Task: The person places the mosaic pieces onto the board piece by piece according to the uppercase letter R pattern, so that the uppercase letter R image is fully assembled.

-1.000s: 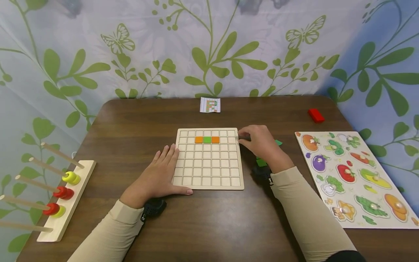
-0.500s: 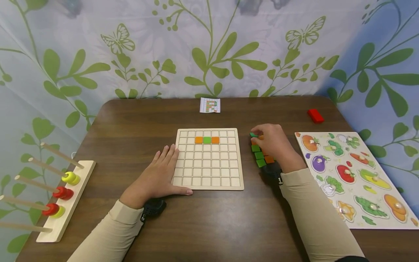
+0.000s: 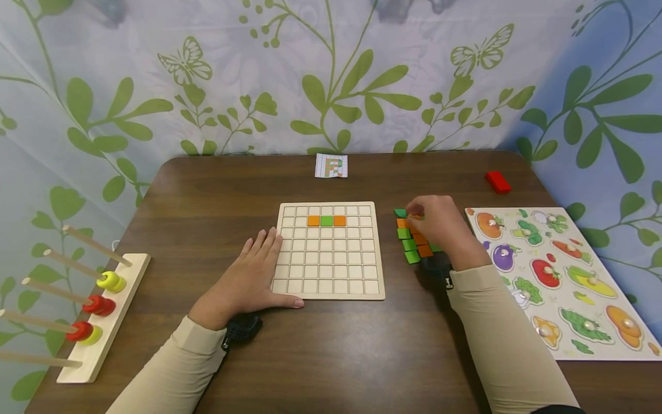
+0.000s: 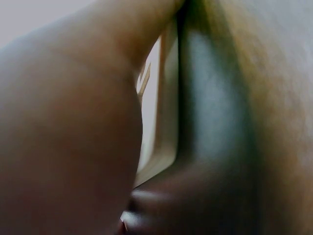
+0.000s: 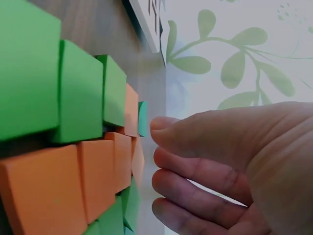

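My left hand point(image 3: 247, 283) lies with fingers spread along the left edge of a wooden grid board point(image 3: 327, 259), thumb at its lower corner. Three tiles sit in one board row: a green tile point(image 3: 327, 221) between two orange ones. My right hand point(image 3: 439, 227) hovers at the far end of a cluster of loose square blocks to the right of the board. In the right wrist view, the thumb point(image 5: 195, 134) and fingers point(image 5: 195, 171) are slightly parted with nothing visible between them. An orange block point(image 5: 139, 157) stands close to the fingertips, beside green blocks point(image 5: 80, 93).
A pattern card point(image 3: 331, 165) lies behind the board. On the right are a vegetable puzzle board point(image 3: 561, 299) and a red block point(image 3: 498, 182). A wooden peg stand point(image 3: 111, 322) with red and yellow rings is at the left. A patterned cloth hangs behind the table.
My right hand has moved from the board's right edge over to the block cluster, shifting slightly right in the last half second. The left hand has stayed in place.
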### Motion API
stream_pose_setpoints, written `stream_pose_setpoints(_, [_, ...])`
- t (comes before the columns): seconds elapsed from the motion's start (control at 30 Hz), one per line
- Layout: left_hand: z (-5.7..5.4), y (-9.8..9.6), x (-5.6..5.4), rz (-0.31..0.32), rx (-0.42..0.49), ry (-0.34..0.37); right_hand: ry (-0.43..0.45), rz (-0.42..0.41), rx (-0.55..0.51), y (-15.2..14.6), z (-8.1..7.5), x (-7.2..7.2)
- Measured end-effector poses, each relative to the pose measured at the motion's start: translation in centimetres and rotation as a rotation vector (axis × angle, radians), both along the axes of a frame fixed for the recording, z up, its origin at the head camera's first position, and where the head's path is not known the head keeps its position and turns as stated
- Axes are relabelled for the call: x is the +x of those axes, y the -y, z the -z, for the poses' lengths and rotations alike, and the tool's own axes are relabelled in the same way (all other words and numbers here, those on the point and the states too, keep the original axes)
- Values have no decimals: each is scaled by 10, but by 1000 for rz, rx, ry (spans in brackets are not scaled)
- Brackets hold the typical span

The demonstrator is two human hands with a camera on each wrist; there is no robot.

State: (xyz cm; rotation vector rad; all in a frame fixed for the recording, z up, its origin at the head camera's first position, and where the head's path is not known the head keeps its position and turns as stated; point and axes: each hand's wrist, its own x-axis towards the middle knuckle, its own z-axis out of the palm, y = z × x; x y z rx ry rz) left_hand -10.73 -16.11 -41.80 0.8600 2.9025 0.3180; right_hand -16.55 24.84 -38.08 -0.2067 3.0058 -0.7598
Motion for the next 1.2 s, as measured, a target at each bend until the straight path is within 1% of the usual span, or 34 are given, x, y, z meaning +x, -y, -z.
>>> stream_pose_setpoints(0.33, [0,0,-2,-2,-13,14,1,6,5,6,7,-7])
stream_pose_setpoints(0.7, [0,-1,-2,-2,-12,18,-10,-25,25,15,10,-12])
stream_pose_setpoints(0.83, [1,0,-2,-3,-10,20,-8,-19,39,19,11,-14])
stream_pose_setpoints(1.03, [1,0,-1,-4,-2,20,-2,-11,44,24,9,-16])
stream_pose_setpoints(1.2, [1,0,-1,-1,-5,13,7,15,49,27,8,-18])
